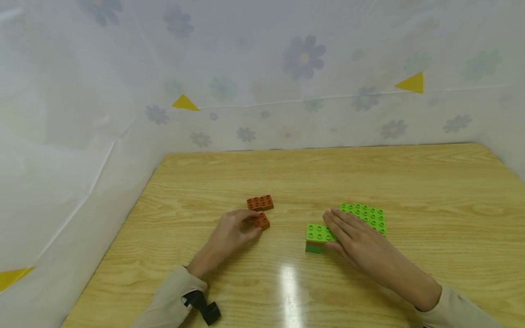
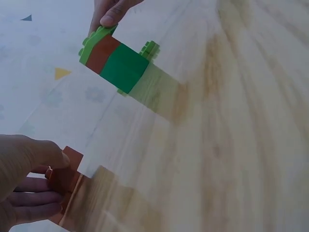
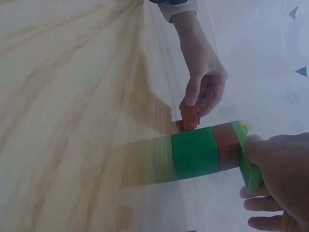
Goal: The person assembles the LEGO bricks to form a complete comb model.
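Far left: black strap (image 1: 201,307) on the left sleeve (image 1: 168,296), near the wrist. Next, left hand (image 1: 229,231), thumb and fingers pinching a small red-brown brick (image 1: 263,221) at the fingertips; fingers cover part, so its long axis can't be told. Just beyond those fingertips lies a second red-brown block (image 1: 260,203), eight studs showing, long axis side to side; one piece or two end to end, not clear, nor whether it touches the pinched one. Left hand is nearer to both.

Then a stretch of tabletop (image 1: 287,205) between the hands, which are well apart.

Right of that, upright stack at the right hand (image 1: 358,241): dark green brick (image 3: 195,153) at the bottom, red-brown middle brick (image 3: 227,145) on it, light green top piece (image 1: 316,232) above. Main relation: stack is right of the pinched brick, a bit closer to the person; top piece runs side to side, left end sticking out past the right fingertips toward the left hand. Right hand's fingers lie straight across the top piece, thumb at its near edge; how hard they press, can't tell.

Beyond the right knuckles, light green plate (image 1: 371,216), partly covered; whether it joins the top piece can't tell
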`<state>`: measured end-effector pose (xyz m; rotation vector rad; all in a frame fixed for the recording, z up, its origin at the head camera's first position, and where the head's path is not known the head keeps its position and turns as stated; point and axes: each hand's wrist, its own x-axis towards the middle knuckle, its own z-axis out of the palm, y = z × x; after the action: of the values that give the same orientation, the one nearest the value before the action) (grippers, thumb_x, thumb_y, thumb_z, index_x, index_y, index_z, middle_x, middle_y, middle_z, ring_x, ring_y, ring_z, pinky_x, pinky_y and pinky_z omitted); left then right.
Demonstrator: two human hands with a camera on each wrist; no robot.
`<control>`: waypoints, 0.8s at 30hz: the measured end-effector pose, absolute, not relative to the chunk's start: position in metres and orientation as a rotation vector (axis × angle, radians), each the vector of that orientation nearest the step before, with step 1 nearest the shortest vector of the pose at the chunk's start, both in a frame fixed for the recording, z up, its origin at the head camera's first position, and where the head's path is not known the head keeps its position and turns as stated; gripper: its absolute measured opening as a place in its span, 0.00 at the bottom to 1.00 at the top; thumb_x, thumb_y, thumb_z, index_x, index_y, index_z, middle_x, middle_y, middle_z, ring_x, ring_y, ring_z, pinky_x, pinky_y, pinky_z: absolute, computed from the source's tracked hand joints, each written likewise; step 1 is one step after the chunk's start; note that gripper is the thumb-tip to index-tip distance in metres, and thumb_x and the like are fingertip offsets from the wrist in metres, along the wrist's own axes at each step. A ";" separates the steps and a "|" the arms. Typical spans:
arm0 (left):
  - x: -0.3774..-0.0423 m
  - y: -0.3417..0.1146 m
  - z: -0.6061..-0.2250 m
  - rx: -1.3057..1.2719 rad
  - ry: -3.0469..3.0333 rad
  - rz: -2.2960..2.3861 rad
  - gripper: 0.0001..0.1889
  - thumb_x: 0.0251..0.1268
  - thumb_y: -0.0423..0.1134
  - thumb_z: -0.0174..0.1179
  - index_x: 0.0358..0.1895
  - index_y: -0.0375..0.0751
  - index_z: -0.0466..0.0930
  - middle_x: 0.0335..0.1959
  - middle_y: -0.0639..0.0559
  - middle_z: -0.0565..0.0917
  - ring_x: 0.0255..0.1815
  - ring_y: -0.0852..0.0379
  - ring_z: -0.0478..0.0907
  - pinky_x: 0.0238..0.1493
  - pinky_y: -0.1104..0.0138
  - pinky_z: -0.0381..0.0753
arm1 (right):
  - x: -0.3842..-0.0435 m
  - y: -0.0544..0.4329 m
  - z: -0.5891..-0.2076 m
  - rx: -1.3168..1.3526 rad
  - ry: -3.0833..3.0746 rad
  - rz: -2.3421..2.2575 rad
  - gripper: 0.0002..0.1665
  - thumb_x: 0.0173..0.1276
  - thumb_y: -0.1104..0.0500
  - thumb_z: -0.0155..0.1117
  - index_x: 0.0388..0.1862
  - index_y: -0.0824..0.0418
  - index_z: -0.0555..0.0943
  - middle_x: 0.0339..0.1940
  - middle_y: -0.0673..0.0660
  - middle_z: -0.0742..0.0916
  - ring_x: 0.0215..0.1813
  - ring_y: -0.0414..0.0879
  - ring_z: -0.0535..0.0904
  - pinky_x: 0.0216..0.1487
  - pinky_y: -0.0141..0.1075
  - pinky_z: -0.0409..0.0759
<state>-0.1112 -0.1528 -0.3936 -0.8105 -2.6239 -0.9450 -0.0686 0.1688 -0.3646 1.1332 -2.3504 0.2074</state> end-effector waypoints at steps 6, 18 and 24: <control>-0.108 -0.146 -0.384 -0.942 -2.557 -1.067 0.16 0.55 0.32 0.70 0.48 0.33 0.82 0.44 0.43 0.85 0.44 0.51 0.83 0.46 0.66 0.84 | -0.068 0.168 -0.365 1.132 -2.350 0.210 0.39 0.81 0.44 0.28 0.60 0.74 0.75 0.59 0.69 0.80 0.59 0.61 0.77 0.54 0.53 0.79; -0.096 -0.129 -0.365 -1.040 -2.462 -1.564 0.16 0.57 0.30 0.68 0.50 0.35 0.81 0.47 0.45 0.84 0.45 0.55 0.83 0.49 0.65 0.84 | -0.068 0.168 -0.364 1.137 -2.356 0.213 0.38 0.81 0.44 0.29 0.61 0.74 0.74 0.59 0.68 0.80 0.60 0.61 0.77 0.55 0.53 0.79; -0.090 -0.124 -0.358 -1.031 -2.426 -1.742 0.15 0.59 0.30 0.67 0.51 0.36 0.81 0.47 0.45 0.84 0.45 0.55 0.83 0.48 0.58 0.84 | -0.068 0.168 -0.365 1.143 -2.353 0.220 0.38 0.81 0.44 0.29 0.60 0.74 0.75 0.59 0.68 0.80 0.60 0.61 0.77 0.54 0.52 0.80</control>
<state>-0.0897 -0.1237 -0.3576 -1.0309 -2.4256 -1.7424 -0.0678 0.1685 -0.3646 1.1430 -2.3527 0.2199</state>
